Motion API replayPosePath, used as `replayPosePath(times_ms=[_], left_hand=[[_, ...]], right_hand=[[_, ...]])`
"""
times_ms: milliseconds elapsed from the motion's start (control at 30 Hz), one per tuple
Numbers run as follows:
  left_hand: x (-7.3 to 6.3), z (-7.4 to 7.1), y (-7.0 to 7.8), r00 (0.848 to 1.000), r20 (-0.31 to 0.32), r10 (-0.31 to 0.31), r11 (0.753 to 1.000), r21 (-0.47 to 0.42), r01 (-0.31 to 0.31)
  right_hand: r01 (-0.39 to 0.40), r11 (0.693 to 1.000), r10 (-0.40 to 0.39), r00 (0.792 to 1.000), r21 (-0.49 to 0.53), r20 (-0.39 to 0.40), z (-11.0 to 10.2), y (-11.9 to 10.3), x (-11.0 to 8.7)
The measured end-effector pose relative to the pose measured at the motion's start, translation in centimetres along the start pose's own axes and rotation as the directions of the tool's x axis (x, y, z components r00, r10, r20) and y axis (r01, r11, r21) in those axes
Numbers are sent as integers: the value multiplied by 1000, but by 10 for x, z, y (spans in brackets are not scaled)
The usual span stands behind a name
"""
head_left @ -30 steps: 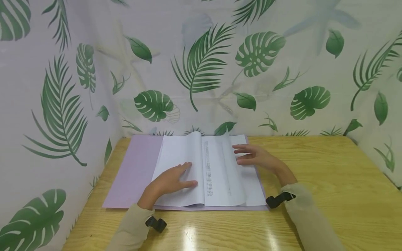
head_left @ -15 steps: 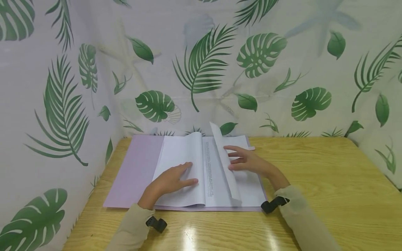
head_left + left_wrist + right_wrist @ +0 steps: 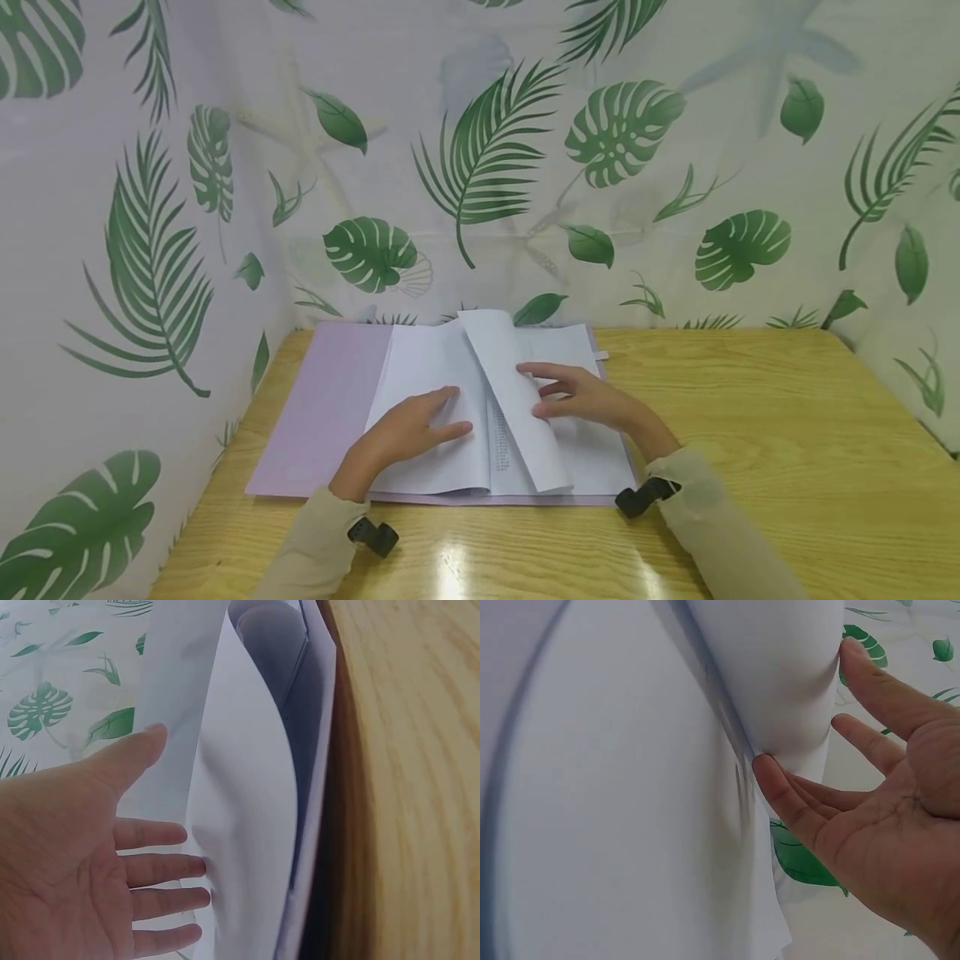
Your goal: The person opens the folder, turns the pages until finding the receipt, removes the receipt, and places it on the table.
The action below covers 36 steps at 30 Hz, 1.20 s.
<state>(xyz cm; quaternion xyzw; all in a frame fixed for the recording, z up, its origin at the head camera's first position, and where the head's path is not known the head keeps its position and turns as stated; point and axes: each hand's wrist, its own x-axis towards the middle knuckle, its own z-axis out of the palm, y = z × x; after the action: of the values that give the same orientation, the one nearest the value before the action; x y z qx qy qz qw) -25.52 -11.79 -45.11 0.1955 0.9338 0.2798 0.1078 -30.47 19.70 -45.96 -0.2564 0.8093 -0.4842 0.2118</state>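
A lilac folder (image 3: 318,417) lies spread on the table with white printed pages inside. My left hand (image 3: 405,429) rests on the left-hand pages (image 3: 420,350), its fingers extended; in the left wrist view those fingertips touch the bulging paper. The raised page (image 3: 513,392) curls over toward the left, partly covering a column of small print (image 3: 498,437). With fingers spread, my right hand (image 3: 581,396) touches that page's back from the right. The right wrist view has its thumb and fingertips against the curved sheet (image 3: 772,667), not closed round it.
The wooden table (image 3: 787,433) extends right of the folder. A leaf-patterned cloth (image 3: 480,167) hangs behind and on the left. A small white tab (image 3: 602,356) sticks out at the folder's right edge. Dark bands (image 3: 648,496) are worn on both wrists.
My right hand has moved left, carrying the page from the right side up and over toward the middle. More of the sheet beneath shows. My left hand stays in place.
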Motion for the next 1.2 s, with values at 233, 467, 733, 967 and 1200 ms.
replayPosePath(times_ms=[233, 467, 733, 967, 1200], left_hand=[[-2, -3, 1, 998, -57, 24, 1000, 12, -23], [-1, -3, 2, 988, -146, 58, 998, 44, -52], [-4, -5, 12, 934, -330, 138, 990, 76, -119], [-8, 3, 32, 925, -312, 218, 974, 131, -186], [-10, 9, 40, 971, -177, 160, 984, 101, -144]], right_hand=[[-4, 998, 1, 999, -66, -40, 13, -5, 4], [-12, 998, 7, 996, -54, -84, 23, -9, 6], [-32, 999, 29, 995, -33, -97, 31, -13, 9], [-21, 999, 16, 991, -36, -130, 36, -15, 9], [-16, 1000, 13, 988, -20, -153, 39, -18, 9]])
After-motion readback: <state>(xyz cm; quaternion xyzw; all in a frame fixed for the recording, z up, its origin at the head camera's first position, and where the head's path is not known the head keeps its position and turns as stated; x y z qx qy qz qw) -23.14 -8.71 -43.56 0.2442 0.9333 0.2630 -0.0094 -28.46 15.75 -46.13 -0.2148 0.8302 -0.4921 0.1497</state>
